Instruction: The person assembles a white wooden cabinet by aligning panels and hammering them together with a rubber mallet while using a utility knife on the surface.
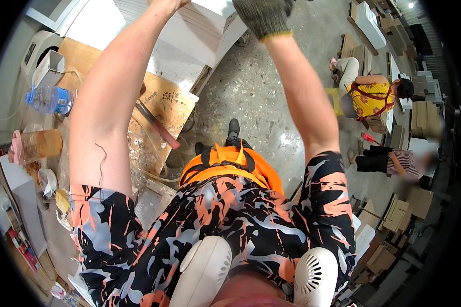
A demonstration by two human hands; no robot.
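My bare left hand (pixel 170 3) reaches to the top edge of the picture, over stacked white grooved panels (pixel 192 36). Its fingers are cut off, so what it touches is hidden. My right hand (pixel 265 16), in a dark knitted work glove with a yellow cuff, is stretched forward just right of the panels' edge. The top edge cuts off its fingertips, and I cannot tell whether it grips anything. Below the panels, a red-handled tool, probably a hammer (pixel 161 128), lies on the plywood board (pixel 176 105).
Left of my arm stand a water bottle (pixel 51 100), a pink-lidded jug of amber drink (pixel 41 144) and a white box (pixel 49 68). Speckled concrete floor (pixel 241 87) stretches to the right. Two people, one in a yellow top (pixel 371 99), are there among stacked cardboard (pixel 426 118).
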